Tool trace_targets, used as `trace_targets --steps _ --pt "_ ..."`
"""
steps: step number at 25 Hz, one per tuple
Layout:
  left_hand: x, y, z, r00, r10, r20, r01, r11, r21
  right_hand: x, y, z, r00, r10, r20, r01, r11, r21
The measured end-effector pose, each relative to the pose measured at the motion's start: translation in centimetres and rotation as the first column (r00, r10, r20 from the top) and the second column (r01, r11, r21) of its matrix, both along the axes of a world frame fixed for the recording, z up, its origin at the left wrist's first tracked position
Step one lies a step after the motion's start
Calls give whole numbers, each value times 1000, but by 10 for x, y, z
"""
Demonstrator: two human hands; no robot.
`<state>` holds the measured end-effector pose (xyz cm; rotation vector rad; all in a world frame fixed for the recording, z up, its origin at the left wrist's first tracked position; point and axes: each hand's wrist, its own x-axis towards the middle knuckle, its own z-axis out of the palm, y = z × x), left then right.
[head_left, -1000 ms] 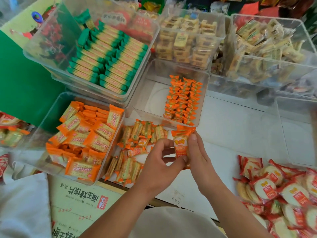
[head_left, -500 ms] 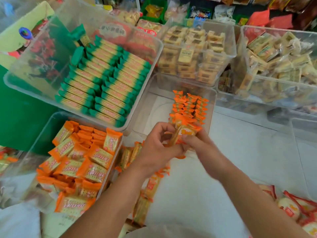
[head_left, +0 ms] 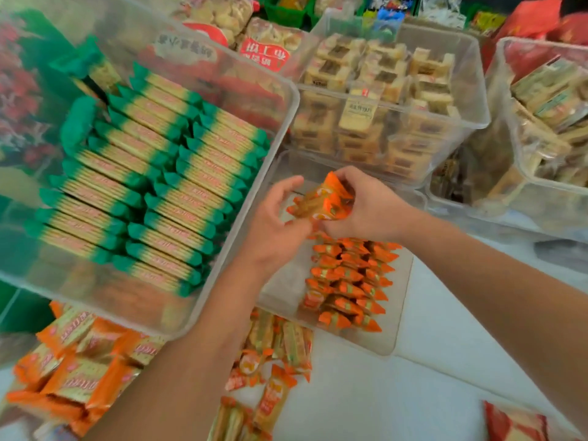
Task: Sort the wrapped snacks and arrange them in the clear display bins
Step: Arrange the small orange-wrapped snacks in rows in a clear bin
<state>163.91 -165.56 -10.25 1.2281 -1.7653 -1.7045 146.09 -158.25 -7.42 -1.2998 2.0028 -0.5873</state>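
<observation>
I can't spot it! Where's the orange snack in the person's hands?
Head view, mid-frame: the orange snack is held by the left hand and right hand above the far end of the clear bin, right of the green bars.

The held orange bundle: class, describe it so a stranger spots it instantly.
Find the large bin of green-ended bars at left. In the smaller bin beside it lie rows of orange packs. Above them the right hand grips an orange bundle, the only packs lifted.
</observation>
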Motion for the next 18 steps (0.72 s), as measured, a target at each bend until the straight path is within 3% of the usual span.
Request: trace_targets --steps 3,7,12,15,18 --pt "-2 -6 -26 978 167 121 -162 986 -50 1 -32 -33 967 113 -230 -109 994 29" --pt "-1 -5 -70 948 0 319 31 996 -89 4 -58 -74 828 276 -488 -229 961 155" --pt "-22 -12 -108 897 -55 438 106 990 -93 2 -63 -97 706 385 -595 -262 922 285" --pt "-36 -14 -117 908 -78 411 122 989 -82 0 -57 -88 757 350 -552 -262 936 234" --pt "-45 -22 -121 946 -68 318 75 997 -10 -8 -34 -69 876 172 -450 -182 983 22"
